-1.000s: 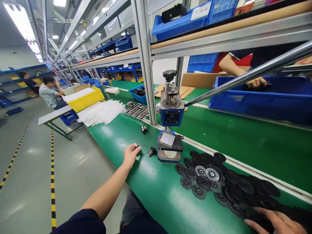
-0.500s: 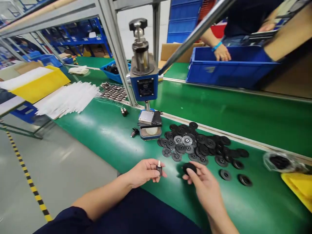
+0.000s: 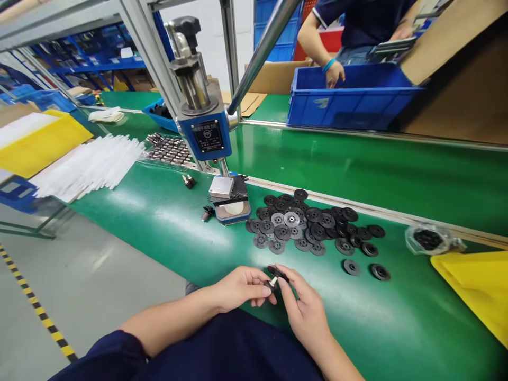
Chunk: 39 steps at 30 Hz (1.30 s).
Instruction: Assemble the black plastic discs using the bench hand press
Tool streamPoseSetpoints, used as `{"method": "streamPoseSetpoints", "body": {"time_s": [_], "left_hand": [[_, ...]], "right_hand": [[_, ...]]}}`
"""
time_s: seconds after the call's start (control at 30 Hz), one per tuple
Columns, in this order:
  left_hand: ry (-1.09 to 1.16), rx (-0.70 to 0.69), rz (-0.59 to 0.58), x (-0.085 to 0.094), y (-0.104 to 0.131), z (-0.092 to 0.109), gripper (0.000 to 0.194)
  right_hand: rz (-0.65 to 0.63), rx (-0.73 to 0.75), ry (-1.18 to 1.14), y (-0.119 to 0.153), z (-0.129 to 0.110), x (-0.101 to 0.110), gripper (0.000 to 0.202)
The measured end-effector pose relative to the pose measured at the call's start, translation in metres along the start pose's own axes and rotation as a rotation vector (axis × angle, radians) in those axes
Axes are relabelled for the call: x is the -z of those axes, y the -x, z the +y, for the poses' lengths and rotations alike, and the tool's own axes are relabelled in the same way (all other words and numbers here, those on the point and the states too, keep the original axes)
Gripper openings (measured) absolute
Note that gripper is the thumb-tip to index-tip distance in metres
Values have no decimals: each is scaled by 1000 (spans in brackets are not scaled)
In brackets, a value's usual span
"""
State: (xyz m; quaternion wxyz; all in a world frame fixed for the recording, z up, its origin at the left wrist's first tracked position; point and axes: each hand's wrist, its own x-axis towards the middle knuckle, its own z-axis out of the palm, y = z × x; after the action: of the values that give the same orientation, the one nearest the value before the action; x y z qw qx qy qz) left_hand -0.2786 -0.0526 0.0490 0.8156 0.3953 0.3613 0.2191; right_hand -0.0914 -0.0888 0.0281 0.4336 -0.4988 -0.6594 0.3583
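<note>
My left hand (image 3: 248, 288) pinches a small dark cylindrical part with a white shaft (image 3: 273, 282), its shaft tilted toward the right. Close against it, my right hand (image 3: 304, 301) grips a black disc (image 3: 278, 273) by its edge. Shaft and disc are beside each other; whether they touch I cannot tell. Beyond my hands lies a heap of black discs (image 3: 282, 233), some overlapping. A hand press (image 3: 206, 132) with a blue body stands behind, a metal block (image 3: 221, 187) on its base. Left of the base are a loose dark part (image 3: 207, 213) and a pair of white-tipped parts (image 3: 189, 181).
Rows of similar parts (image 3: 169, 148) and white strips (image 3: 91, 164) lie on the left of the green bench (image 3: 159, 211). At right are a plastic bag of black pieces (image 3: 428, 238) and a yellow bin (image 3: 472, 280). Across, a co-worker's hand (image 3: 334, 73) reaches into a blue crate (image 3: 353, 106).
My right hand has moved left with the disc, up to the part in my left hand. The shafted part has tipped from upright to slanting right. The whole view has shifted.
</note>
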Motion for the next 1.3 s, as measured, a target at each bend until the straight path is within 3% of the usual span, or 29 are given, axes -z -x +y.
{"method": "streamPoseSetpoints", "body": {"time_s": [0.23, 0.53, 0.83, 0.93, 1.03, 1.1, 1.2, 1.3], "left_hand": [[119, 4, -6, 1, 0, -3, 32], [265, 32, -33, 3, 2, -10, 30], [113, -70, 87, 4, -6, -15, 32], [105, -85, 112, 6, -8, -12, 38], [114, -143, 182, 11, -9, -4, 43], [132, -171, 221, 15, -8, 1, 46], [142, -190, 252, 20, -9, 3, 49], [123, -208, 282, 24, -14, 1, 50]], "right_hand": [[-55, 208, 13, -2, -2, 3, 47], [-176, 125, 11, 8, -16, 9, 50], [-375, 85, 107, 18, -8, 20, 70], [-253, 87, 224, 16, 5, 31, 61], [97, 67, 495, 8, 29, 55, 54], [250, 26, 747, 3, 48, 74, 59], [311, -11, 993, 2, 72, 96, 65], [299, 29, 1006, 6, 82, 101, 58]]}}
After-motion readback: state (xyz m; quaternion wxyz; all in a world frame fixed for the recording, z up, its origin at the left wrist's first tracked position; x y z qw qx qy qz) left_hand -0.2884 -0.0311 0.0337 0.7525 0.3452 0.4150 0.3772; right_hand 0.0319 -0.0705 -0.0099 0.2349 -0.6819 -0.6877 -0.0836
